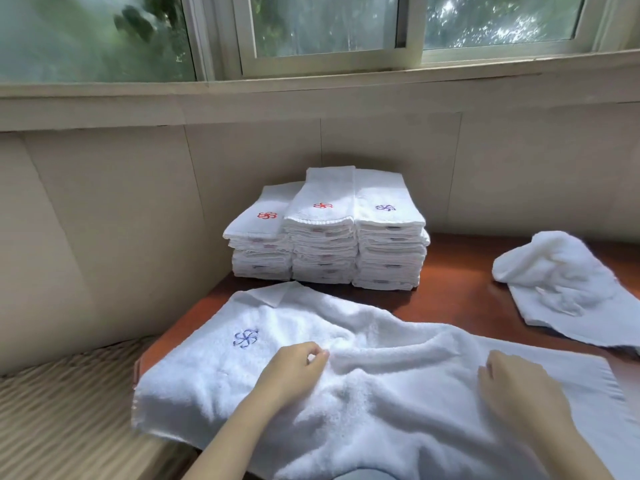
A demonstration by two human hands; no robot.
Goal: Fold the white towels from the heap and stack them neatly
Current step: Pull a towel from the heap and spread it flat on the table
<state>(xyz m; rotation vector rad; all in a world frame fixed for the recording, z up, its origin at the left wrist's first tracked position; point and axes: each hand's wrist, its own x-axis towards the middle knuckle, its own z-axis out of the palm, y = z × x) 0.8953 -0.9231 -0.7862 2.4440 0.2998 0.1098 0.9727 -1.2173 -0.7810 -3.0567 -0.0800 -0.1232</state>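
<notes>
A white towel point(363, 386) with a blue flower emblem lies spread and wrinkled across the near part of the red-brown table point(450, 299). My left hand point(294, 368) rests on its middle, fingers curled and pinching a ridge of cloth. My right hand point(512, 386) lies on the towel further right, fingers bent down onto the fabric. Three stacks of folded white towels point(325, 237) stand side by side at the back by the wall, with red and blue emblems on top. A small heap of loose white towels point(561, 282) lies at the right.
A beige panelled wall point(121, 220) and a window sill close off the back. At the lower left, beside the table's edge, is a ribbed beige cushion point(62, 410). Bare table surface shows between the stacks and the heap.
</notes>
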